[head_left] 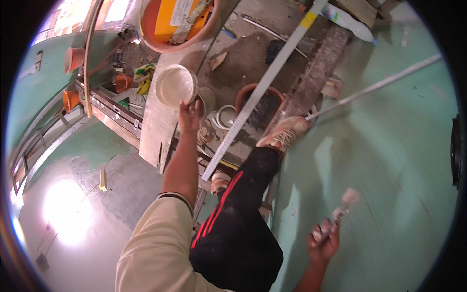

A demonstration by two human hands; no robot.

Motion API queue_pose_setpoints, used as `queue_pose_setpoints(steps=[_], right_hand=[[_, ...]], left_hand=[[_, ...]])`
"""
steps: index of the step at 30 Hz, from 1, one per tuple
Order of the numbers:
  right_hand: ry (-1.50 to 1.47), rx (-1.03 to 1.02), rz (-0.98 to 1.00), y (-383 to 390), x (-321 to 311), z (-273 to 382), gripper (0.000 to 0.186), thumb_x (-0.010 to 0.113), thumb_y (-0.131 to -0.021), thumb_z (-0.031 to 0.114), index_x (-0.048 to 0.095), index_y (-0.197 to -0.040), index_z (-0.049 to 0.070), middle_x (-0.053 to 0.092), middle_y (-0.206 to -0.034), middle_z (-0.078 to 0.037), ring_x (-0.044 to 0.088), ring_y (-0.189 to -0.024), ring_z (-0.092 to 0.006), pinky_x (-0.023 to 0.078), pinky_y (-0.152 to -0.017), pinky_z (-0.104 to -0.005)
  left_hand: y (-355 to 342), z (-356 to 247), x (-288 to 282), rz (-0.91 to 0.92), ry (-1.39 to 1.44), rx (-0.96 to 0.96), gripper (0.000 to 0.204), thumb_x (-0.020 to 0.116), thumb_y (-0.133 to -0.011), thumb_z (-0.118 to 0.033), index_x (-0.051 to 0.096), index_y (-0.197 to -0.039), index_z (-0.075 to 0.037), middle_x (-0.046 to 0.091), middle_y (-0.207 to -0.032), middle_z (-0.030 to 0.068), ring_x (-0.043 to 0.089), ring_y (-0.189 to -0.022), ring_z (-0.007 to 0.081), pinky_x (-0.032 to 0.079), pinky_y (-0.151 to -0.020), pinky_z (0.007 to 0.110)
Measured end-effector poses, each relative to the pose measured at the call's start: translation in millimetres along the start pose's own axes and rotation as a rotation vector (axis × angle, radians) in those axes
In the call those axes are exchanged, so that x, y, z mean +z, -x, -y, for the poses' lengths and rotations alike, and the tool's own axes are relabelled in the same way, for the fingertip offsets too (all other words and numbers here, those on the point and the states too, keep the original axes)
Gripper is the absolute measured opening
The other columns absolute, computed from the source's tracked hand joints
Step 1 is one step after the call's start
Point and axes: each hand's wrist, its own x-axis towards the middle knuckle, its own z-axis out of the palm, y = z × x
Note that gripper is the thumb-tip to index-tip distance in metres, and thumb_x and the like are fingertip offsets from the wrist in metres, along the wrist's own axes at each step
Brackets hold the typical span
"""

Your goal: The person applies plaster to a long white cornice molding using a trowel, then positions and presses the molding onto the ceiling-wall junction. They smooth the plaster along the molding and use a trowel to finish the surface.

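Note:
My left hand (188, 117) reaches out to a small pale bucket (163, 92) with whitish stuff inside, its fingers against the near rim and side. The bucket is above a wooden plank (154, 129); whether it rests there or is lifted, I cannot tell. Off to the lower right, my right hand (323, 241) is closed around the handle of a paintbrush (343, 207). The brush is smeared with pale paint, and its bristles point up and away, close to the green wall (389, 194).
A long metal straightedge (262, 90) slants across the planks. Beyond stands a large orange tub (168, 47) holding a yellow box. A dark-filled bucket (260, 107), a plastic bottle (348, 22) and a pole (379, 86) lie around my shoe (284, 132). The floor lies below the planks.

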Motion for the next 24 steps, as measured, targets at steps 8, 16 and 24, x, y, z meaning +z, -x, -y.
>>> queue_pose_setpoints(steps=[8,16,24], right_hand=[[0.909,-0.301,0.066,32,155,-33,0.025,0.052,-0.107,0.013,0.061,-0.128,0.002,0.065,-0.092,-0.008,0.062,-0.074,-0.0179,0.048,-0.058,-0.0311],[2.532,-1.330,-0.267,251,225,19,0.060,0.061,-0.084,0.009,0.059,-0.144,0.013,0.067,-0.103,-0.009,0.062,-0.095,-0.0276,0.051,-0.083,-0.0429],[2.216,-1.591,-0.826,485,285,-14,0.033,0.062,-0.093,0.012,0.068,-0.125,0.008,0.068,-0.105,-0.011,0.063,-0.098,-0.0296,0.052,-0.085,-0.0431]], left_hand=[[295,-95,182,0.454,-0.380,-0.340,0.054,0.068,-0.097,-0.019,0.041,-0.143,-0.009,0.051,-0.141,0.0081,0.058,-0.123,0.0256,0.052,-0.106,0.061],[569,-172,348,1.052,-0.423,-0.455,0.057,0.064,-0.092,-0.014,0.046,-0.146,-0.007,0.057,-0.137,0.0166,0.062,-0.121,0.0369,0.059,-0.091,0.051],[622,-231,400,1.174,-0.523,-0.402,0.054,0.061,-0.101,-0.027,0.046,-0.143,0.001,0.058,-0.132,0.0203,0.064,-0.110,0.0330,0.065,-0.084,0.042]])
